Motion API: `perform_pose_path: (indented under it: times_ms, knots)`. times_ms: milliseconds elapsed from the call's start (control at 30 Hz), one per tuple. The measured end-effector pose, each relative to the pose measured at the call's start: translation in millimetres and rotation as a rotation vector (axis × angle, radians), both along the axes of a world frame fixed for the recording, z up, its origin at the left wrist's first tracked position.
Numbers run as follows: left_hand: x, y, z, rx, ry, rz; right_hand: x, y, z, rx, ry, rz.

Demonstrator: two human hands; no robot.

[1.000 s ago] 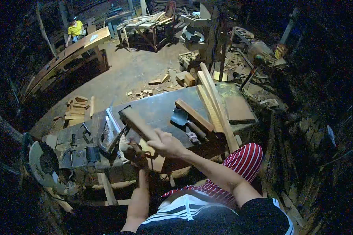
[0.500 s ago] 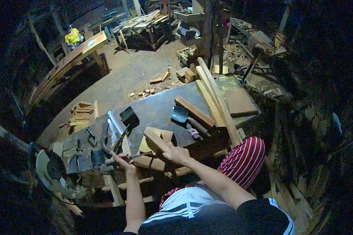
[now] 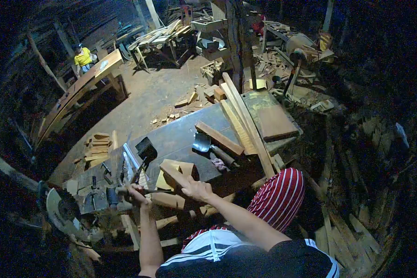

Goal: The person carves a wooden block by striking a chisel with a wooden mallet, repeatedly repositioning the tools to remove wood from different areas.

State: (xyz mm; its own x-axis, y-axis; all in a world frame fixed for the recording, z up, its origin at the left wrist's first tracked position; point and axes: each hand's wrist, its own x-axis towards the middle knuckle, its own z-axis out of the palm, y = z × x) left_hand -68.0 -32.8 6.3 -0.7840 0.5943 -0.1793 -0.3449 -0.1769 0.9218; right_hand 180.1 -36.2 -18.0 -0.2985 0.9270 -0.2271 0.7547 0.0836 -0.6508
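My left hand is closed around the handle of a thin dark tool, whose exact kind I cannot make out. The tool's slender end points right, toward the wood in front of me. Closed on the near end of a wooden block is my right hand. That block leans over other wood pieces at the bench's near edge. A lower wood piece lies just below the tool. Whether the tool touches the block is hard to tell.
On the workbench lie a dark square-bladed tool, a shiny-bladed tool, a wooden bar and long boards. A circular saw blade stands at left. Another person is behind a far bench.
The camera view has shifted, so the bench and both hands appear slightly further left. The tool's slender end sits a little lower against the wood. Both hands keep their holds.
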Motion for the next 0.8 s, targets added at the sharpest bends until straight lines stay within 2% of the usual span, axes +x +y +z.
perform_pose_path:
  times_ms: [367, 433, 467, 533, 633, 700, 733, 800]
  knots:
    - [58, 21, 0, 0.114, 0.128, -0.114, 6, 12, -24, 0.052, 0.079, 0.047]
    - [40, 28, -39, 0.167, 0.201, -0.071, 7, 14, -25, 0.057, 0.089, 0.059]
    - [45, 28, -32, 0.220, 0.273, -0.037, 8, 14, -23, 0.052, 0.073, 0.069]
    - [54, 23, -19, 0.218, 0.207, -0.090, 10, 15, -19, 0.046, 0.054, 0.085]
    - [84, 13, 31, 0.118, 0.241, -0.042, 12, 14, -13, 0.016, 0.057, 0.085]
    - [100, 11, 51, 0.123, 0.120, 0.145, 11, 15, -15, 0.005, 0.060, 0.095]
    - [97, 9, 50, 0.120, 0.118, 0.150, 12, 15, -14, 0.002, 0.058, 0.099]
    - [84, 7, 46, -0.105, 0.240, 0.089, 14, 14, -5, -0.033, 0.057, 0.116]
